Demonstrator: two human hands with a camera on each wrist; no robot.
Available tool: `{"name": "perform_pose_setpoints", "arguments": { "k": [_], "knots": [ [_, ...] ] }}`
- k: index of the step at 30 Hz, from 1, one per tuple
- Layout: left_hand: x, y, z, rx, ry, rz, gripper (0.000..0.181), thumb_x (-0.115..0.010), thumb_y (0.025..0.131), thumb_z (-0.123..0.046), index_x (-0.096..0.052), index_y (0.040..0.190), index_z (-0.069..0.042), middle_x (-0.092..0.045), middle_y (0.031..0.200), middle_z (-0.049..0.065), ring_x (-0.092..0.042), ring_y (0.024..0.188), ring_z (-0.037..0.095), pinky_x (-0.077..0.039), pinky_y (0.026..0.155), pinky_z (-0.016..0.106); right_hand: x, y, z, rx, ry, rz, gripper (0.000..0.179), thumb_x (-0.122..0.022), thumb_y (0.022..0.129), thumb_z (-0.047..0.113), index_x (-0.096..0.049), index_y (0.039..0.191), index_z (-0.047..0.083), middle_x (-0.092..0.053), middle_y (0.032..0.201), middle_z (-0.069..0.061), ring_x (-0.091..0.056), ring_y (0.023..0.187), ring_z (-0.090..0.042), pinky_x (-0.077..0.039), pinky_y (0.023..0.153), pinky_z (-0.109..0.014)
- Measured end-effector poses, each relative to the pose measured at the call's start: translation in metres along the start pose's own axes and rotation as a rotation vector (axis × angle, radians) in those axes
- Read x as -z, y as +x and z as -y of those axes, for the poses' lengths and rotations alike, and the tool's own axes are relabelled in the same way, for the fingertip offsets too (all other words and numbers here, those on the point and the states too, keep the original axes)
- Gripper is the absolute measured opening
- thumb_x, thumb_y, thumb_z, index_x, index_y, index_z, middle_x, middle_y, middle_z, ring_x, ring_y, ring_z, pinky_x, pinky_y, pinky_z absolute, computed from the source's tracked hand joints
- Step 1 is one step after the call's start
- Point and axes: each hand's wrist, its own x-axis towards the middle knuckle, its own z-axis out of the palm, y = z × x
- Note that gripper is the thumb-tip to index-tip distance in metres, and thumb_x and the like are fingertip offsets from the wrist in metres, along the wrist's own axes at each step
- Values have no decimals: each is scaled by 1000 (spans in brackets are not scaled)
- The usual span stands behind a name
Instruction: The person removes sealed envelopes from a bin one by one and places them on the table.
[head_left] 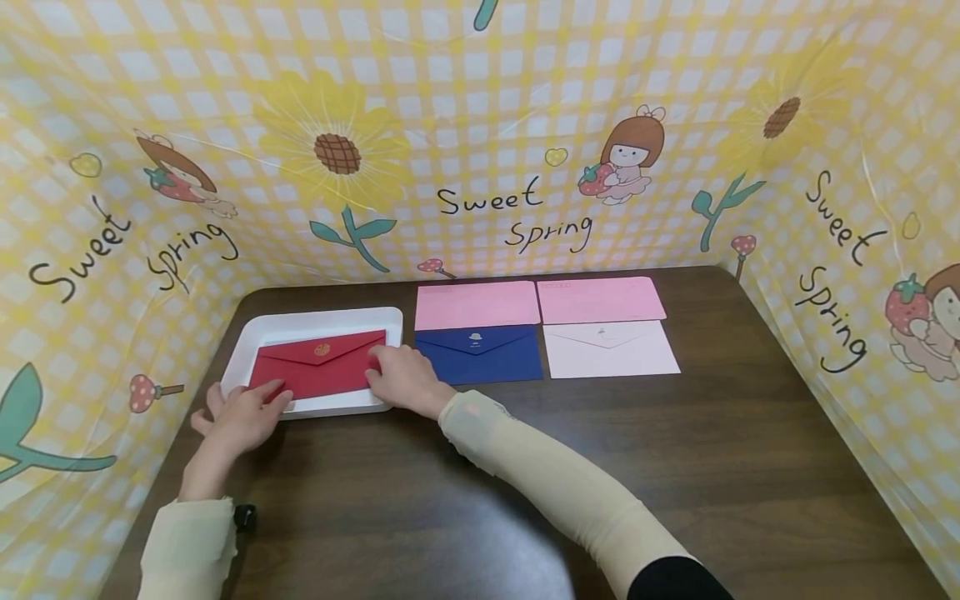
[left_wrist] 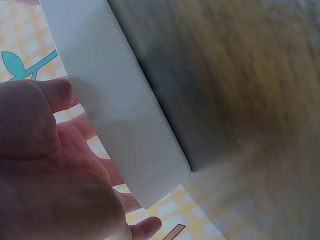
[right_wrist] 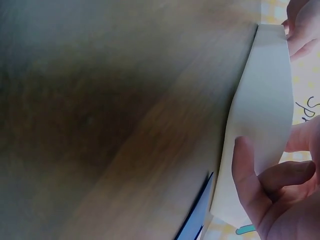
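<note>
A red envelope (head_left: pixel 330 373) with a gold emblem on its flap lies inside a shallow white tray (head_left: pixel 258 327), slightly askew to it. At its near left corner my left hand (head_left: pixel 243 421) reaches over the rim, fingers spread, fingertips on or just above the paper. My right hand (head_left: pixel 407 379) has its curled fingers at the envelope's right edge and seems to pinch it; the underside is hidden. The right wrist view shows one finger (right_wrist: pixel 245 165) of that hand along the tray's outer wall (right_wrist: pixel 260 95). In the left wrist view the tray wall (left_wrist: pixel 110 90) hides the left fingertips.
Right of the tray lie a blue envelope (head_left: pixel 480 358) and a white envelope (head_left: pixel 611 354), side by side. Behind them are a left pink envelope (head_left: pixel 476 306) and a right pink envelope (head_left: pixel 600 300). A checked cloth (head_left: pixel 480 108) rises around the dark wooden table (head_left: pixel 450 500).
</note>
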Motion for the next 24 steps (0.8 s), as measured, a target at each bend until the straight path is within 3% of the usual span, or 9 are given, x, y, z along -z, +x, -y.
{"name": "perform_pose_setpoints", "arguments": {
  "k": [8,16,24],
  "knots": [
    [0,-1,-1,1,-15,-10,68,-46,110,-42,-38,155,8,-30,143,49,16,142,70,4,97,89,1,-2,0,10,2,-2,35,-64,105,25,-68,137,10,-61,70,6,-58,59,-7,-48,56,-24],
    [-1,1,0,1,-10,-19,65,-48,110,-41,-41,154,7,-31,144,50,19,144,68,18,94,89,0,-1,0,-14,20,-16,40,-67,104,25,-66,141,12,-65,85,8,-59,65,-6,-49,61,-23],
    [-3,4,-1,11,-23,-36,66,-47,110,-41,-40,153,8,-31,144,50,22,145,66,19,94,90,-1,-1,0,-34,43,-17,41,-70,102,25,-66,141,13,-71,96,5,-60,65,-4,-50,62,-21]
  ]
}}
